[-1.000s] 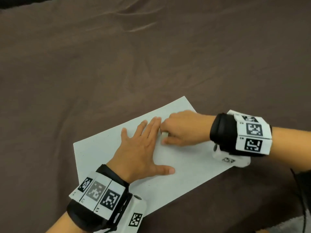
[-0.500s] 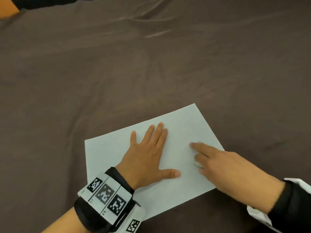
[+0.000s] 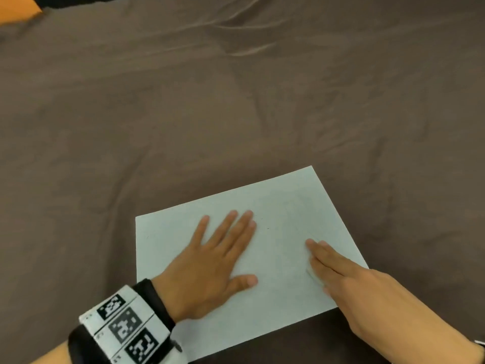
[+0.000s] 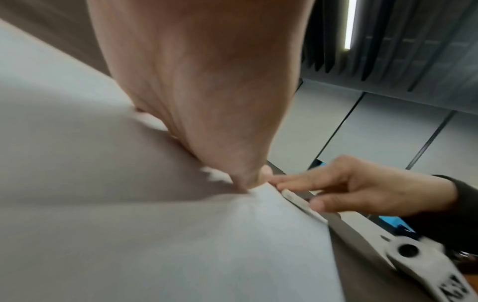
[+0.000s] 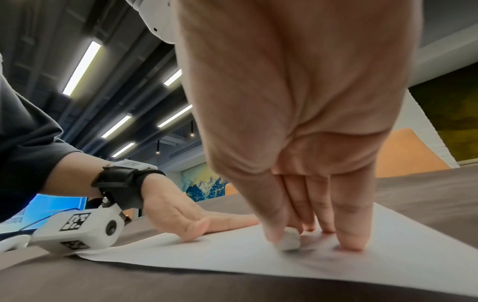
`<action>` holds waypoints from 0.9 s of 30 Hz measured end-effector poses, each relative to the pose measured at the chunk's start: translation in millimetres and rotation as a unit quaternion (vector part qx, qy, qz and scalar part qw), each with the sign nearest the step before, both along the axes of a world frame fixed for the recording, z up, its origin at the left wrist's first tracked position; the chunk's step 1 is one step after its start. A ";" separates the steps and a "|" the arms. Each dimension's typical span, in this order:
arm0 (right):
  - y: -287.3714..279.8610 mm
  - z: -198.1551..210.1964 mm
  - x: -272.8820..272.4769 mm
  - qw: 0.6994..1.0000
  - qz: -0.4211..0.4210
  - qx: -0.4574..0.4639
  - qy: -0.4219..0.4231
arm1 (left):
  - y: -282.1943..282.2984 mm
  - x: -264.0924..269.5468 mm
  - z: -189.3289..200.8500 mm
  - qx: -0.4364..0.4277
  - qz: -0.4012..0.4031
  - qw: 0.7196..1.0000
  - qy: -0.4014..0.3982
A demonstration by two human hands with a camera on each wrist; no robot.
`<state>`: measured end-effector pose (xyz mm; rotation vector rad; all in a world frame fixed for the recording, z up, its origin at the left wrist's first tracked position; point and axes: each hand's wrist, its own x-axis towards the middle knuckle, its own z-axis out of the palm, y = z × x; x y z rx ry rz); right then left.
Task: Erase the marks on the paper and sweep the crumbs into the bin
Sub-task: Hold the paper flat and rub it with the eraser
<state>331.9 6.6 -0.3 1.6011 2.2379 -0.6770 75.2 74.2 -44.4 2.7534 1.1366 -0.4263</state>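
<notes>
Two hands on our paper (image 3: 283,258), long axis running lower-left to upper-right on the brown cloth (image 3: 183,114) | head: left hand (image 3: 210,261) flat, fingers spread | right wrist: right hand (image 5: 305,204) pinches white eraser (image 5: 288,241) against sheet.

Left hand (image 3: 210,269) flat; right hand (image 3: 367,292) fingers outstretched.

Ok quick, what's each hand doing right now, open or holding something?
Left hand: open, flat on the paper.
Right hand: fingers straight on the paper, thumb pinching the eraser against them.
</notes>
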 end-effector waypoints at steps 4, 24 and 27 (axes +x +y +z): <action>3.8 1.7 1.7 1.000 0.001 -0.004 0.003 | -2.1 21.3 9.4 -0.005 -0.025 0.999 -0.020; 11.7 12.2 -2.4 0.998 -0.038 -0.036 -0.021 | 26.6 12.2 6.2 -0.043 0.059 0.997 0.007; 10.9 11.5 -1.9 0.999 -0.040 -0.029 -0.019 | 17.3 26.0 9.1 -0.041 -0.003 0.999 -0.028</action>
